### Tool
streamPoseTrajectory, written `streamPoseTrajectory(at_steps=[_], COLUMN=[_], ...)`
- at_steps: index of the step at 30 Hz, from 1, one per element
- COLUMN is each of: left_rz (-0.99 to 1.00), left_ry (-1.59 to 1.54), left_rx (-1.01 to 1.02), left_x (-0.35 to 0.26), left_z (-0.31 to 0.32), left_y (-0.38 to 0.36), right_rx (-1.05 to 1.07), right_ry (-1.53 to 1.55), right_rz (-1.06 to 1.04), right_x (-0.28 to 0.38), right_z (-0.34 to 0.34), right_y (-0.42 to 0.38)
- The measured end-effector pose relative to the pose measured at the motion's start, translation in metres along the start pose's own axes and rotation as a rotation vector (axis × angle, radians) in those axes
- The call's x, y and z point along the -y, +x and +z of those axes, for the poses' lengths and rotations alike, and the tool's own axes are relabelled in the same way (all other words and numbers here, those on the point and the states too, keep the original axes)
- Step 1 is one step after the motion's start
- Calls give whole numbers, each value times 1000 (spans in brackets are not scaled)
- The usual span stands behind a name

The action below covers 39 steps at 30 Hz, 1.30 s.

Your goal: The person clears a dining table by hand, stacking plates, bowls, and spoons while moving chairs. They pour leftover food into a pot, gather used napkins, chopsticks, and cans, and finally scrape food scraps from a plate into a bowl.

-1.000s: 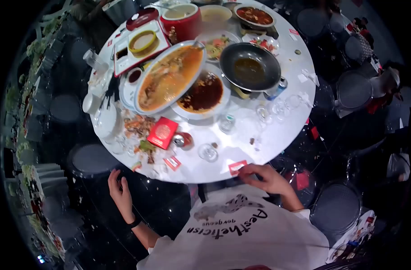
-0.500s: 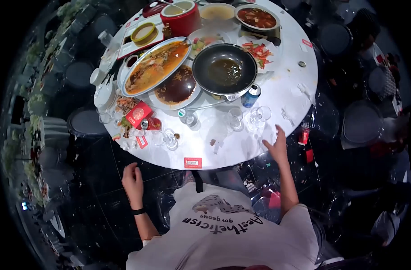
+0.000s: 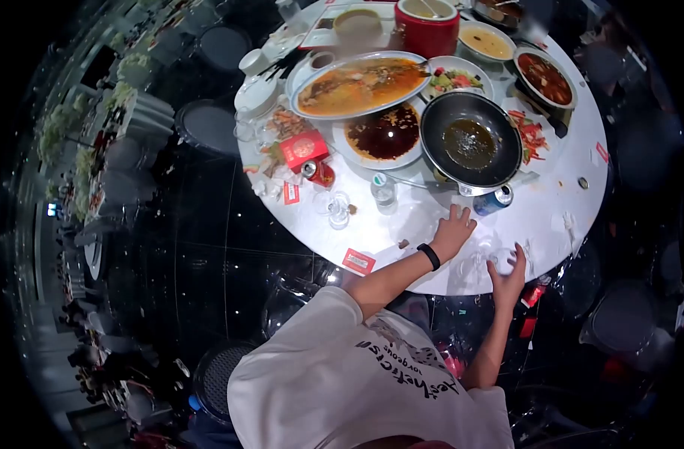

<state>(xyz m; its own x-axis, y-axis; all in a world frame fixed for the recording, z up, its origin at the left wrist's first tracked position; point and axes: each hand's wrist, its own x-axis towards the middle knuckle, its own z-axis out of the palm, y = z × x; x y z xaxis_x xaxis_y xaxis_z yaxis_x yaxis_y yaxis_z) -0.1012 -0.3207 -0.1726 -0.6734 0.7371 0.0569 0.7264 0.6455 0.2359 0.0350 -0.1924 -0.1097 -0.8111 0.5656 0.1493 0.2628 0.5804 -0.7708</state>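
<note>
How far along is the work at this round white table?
No finished part is evident. In hand: the right hand is at a clear drinking glass; its grip is unclear. The left hand is open near the blue metal can. Apparently left: the oval white platter of orange food, round black pan with liquid.

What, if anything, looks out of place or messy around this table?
The oval platter sits partly over the sauce plate instead of beside it. Food scraps are heaped by the red box rather than cleared, and red litter lies on the floor to the right.
</note>
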Motion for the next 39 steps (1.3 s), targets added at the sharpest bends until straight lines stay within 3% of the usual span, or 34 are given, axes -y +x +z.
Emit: streamPoseTrajectory(at_steps=[4,7,11,14,18,22,25,30,34,36,39], left_rz=[66,15,-259,-511,-422,-293,-239,-220,-65,5,-22], left_ry=[-151,-264,-192,-99,-132,-141,-130,-164,-183,-57,42], left_rx=[-76,19,117,95,-101,-71,3,-127,-52,156,214], left_x=[14,45,128,197,295,364,383,393,406,406,400], left_z=[-49,-129,-222,-253,-211,-144,-128,-141,-139,-118,-90], left_y=[-45,-108,-190,-227,-227,-203,-185,-177,-139,-118,-97], right_rx=[139,330,517,594,712,815,888,835,838,806,740], right_ry=[-88,-99,-20,102,235,102,-84,-244,-279,-256,-244], right_rz=[99,86,-68,-221,-448,-703,-684,-686,-616,-597,-574], right_x=[20,62,132,214,300,344,342,331,338,340,340], right_z=[-28,-20,24,57,118,201,260,310,314,313,314], right_y=[-32,-37,-36,-24,-14,-20,-39,-59,-64,-68,-68])
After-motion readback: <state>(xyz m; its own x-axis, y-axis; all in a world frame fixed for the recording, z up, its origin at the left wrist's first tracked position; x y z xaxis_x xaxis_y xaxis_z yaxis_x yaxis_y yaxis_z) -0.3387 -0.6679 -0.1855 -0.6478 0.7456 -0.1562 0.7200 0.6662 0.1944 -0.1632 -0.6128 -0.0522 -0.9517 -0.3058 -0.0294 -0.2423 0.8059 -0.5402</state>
